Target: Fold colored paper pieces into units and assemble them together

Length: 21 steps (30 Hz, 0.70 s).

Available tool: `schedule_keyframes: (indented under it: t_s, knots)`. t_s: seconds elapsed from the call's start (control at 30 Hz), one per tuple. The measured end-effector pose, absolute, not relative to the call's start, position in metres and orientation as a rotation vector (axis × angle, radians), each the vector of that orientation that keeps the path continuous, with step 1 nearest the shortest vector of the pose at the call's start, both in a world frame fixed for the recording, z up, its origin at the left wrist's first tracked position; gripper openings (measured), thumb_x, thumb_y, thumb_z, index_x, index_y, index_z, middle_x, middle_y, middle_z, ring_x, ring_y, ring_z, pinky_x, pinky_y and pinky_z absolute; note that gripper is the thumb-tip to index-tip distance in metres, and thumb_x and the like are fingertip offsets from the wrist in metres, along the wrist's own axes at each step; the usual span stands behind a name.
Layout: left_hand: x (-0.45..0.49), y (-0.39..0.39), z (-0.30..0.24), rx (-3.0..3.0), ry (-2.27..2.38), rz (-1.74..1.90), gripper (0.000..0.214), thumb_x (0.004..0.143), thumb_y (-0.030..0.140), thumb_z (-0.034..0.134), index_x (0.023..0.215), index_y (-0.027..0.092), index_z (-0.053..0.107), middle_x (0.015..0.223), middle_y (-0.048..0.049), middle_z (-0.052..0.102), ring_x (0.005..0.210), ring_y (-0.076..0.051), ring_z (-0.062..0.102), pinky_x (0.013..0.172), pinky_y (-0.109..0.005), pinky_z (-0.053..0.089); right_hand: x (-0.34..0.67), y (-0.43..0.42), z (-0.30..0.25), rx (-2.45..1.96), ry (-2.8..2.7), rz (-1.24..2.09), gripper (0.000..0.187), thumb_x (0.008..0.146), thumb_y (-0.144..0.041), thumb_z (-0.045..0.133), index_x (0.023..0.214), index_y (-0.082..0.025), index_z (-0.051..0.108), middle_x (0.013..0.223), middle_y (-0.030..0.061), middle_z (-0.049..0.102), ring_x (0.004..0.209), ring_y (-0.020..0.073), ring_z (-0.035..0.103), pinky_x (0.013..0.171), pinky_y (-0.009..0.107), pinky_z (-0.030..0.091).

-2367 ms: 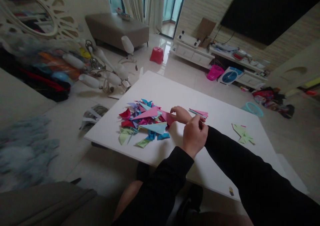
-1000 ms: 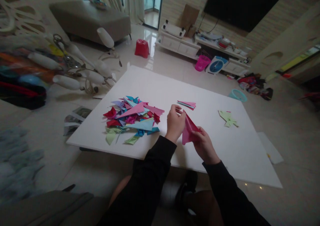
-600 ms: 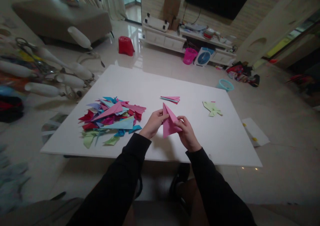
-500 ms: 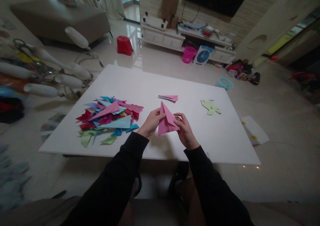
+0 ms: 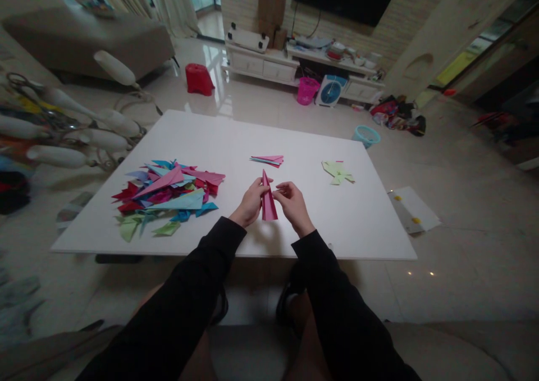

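A folded pink paper triangle stands point-up between my hands, just above the white table. My left hand pinches its left edge. On its right edge, my right hand grips with fingers curled. A heap of folded coloured paper pieces lies to the left of my hands. A small stack of pink folded pieces lies beyond my hands. A pale green folded piece lies to the right.
A floor lamp with white bulbs lies left of the table. Loose sheets lie on the floor at right. A red stool, pink bin, fan, TV cabinet and grey sofa stand beyond.
I picked a pink paper piece from the heap, brought it in front of me with both hands and folded it narrower. The view swung left to centre on the table.
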<state>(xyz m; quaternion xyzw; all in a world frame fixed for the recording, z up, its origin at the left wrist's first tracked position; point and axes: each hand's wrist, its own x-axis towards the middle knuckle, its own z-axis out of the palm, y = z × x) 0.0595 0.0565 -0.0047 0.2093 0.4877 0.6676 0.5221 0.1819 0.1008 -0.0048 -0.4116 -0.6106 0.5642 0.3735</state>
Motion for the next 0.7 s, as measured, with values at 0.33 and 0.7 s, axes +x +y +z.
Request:
schedule_keyframes:
  t_s: [0.33,0.7]
  knots:
    - [0.061,0.063,-0.026,0.526,1.173,1.532,0.027,0.083,0.03,0.062,0.105,0.017,0.07,0.079,-0.0014,0.058,0.07,-0.014,0.05,0.058,-0.022,0.037,0.184,0.102,-0.003,-1.082,-1.733,1.406,0.014,0.075,-0.032,0.071,0.08,-0.02,0.064,0.084,0.0005,0.07,0.077,0.0182,0.068,0.073,0.032,0.053]
    - [0.042,0.087,-0.032,0.607,1.275,1.46,0.035,0.084,0.041,0.07,0.108,0.016,0.073,0.088,-0.0054,0.066,0.083,-0.017,0.059,0.071,-0.026,0.046,0.172,0.13,-0.018,-1.132,-1.738,1.356,0.017,0.081,-0.036,0.067,0.075,-0.021,0.066,0.077,0.0004,0.069,0.074,0.0185,0.066,0.072,0.033,0.052]
